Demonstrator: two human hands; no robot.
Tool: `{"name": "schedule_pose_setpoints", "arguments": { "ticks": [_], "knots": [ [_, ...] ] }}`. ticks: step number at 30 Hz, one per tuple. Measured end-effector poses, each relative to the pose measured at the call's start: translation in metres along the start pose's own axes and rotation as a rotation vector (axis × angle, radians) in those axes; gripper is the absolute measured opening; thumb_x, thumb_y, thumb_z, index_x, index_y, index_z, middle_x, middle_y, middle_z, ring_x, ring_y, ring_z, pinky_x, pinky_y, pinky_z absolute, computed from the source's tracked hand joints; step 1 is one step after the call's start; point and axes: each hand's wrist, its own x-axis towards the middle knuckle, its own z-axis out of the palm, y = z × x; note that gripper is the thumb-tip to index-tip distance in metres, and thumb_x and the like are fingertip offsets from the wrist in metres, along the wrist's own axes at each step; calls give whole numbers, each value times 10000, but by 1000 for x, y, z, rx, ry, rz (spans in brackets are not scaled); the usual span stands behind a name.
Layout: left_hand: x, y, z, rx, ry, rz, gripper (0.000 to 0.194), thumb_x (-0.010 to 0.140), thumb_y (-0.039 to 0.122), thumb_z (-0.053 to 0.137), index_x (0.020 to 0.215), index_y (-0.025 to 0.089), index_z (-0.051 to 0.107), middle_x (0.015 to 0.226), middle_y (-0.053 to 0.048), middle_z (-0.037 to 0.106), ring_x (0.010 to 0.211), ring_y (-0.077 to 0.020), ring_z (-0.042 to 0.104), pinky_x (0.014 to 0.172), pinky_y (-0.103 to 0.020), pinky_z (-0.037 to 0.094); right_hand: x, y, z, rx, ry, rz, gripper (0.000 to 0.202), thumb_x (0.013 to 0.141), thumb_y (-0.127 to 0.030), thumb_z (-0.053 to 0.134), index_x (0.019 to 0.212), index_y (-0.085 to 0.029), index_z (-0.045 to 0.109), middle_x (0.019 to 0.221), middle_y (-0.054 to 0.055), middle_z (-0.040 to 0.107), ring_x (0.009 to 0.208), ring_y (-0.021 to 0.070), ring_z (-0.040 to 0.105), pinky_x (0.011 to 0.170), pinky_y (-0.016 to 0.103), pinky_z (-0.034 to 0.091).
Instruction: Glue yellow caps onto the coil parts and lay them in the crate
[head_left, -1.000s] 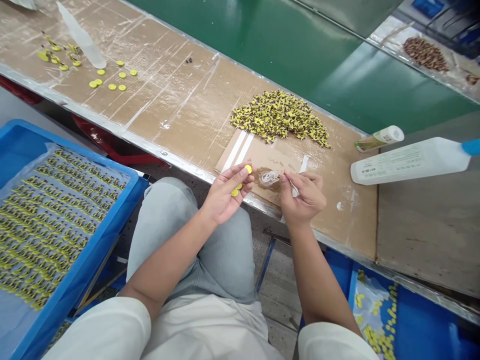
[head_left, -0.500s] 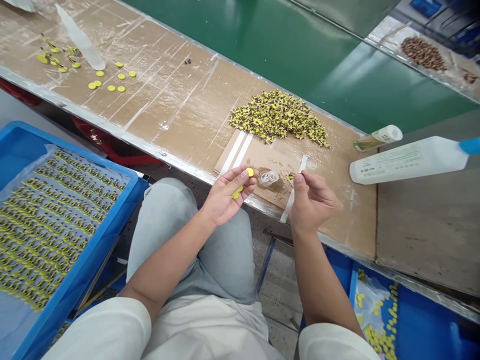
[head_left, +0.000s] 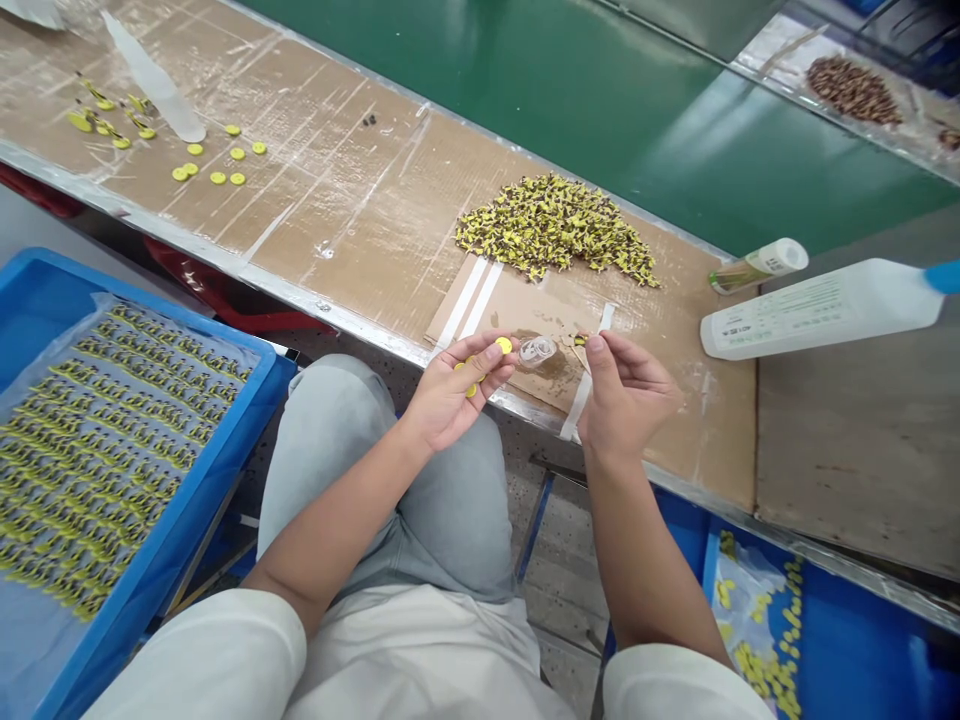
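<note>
My left hand (head_left: 450,395) is closed around several small round yellow discs, with one disc (head_left: 503,345) pinched upright between thumb and forefinger. Across from it, my right hand (head_left: 628,390) pinches a tiny yellow-and-dark piece (head_left: 580,340) at its fingertips. A thin pale stick seems to show just below that piece, too small to make out well. Between both hands, a small clear plastic cup (head_left: 538,350) rests on a wet-stained cardboard sheet (head_left: 517,305). Behind the sheet lies a big heap of yellow-and-dark pieces (head_left: 555,228).
A white bottle (head_left: 817,308) with a blue cap and a tube of sticks (head_left: 759,266) are on the right. Loose yellow discs (head_left: 217,178) and a pointed white nozzle (head_left: 154,80) lie left. A blue tray (head_left: 259,375) holds rows of finished-looking pieces; another blue tray (head_left: 847,640) holds yellow discs.
The disc in my left fingertips has shifted slightly right, closer to the cup. My right hand has moved slightly, and the small piece at its fingertips shows more clearly.
</note>
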Motion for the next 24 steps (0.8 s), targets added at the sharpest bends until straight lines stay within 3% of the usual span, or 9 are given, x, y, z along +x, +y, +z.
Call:
{"name": "schedule_pose_setpoints", "arguments": {
  "ticks": [7, 15, 24],
  "knots": [
    [-2, -1, 2, 22, -18, -6, 190, 784, 120, 685, 970, 142, 719, 940, -32, 724, 823, -59, 674, 814, -150, 514, -11, -13, 8, 37, -3, 22, 183, 692, -257, 799, 850, -196, 729, 823, 14, 746, 770, 169, 715, 807, 347, 601],
    [-4, -1, 2, 73, -23, -17, 204, 765, 160, 713, 969, 165, 727, 934, -22, 735, 806, -67, 679, 787, -161, 514, -28, -36, 20, 54, -141, 22, 157, 719, -249, 781, 856, -196, 725, 837, 18, 752, 777, 181, 725, 753, 319, 618],
    [-6, -1, 4, 109, -22, -19, 249, 714, 215, 762, 958, 175, 739, 988, -38, 739, 820, -102, 693, 834, -216, 510, -32, -39, 26, 40, -165, 14, 165, 721, -240, 783, 867, -188, 726, 831, 23, 751, 749, 184, 726, 699, 304, 627]
  ]
}}
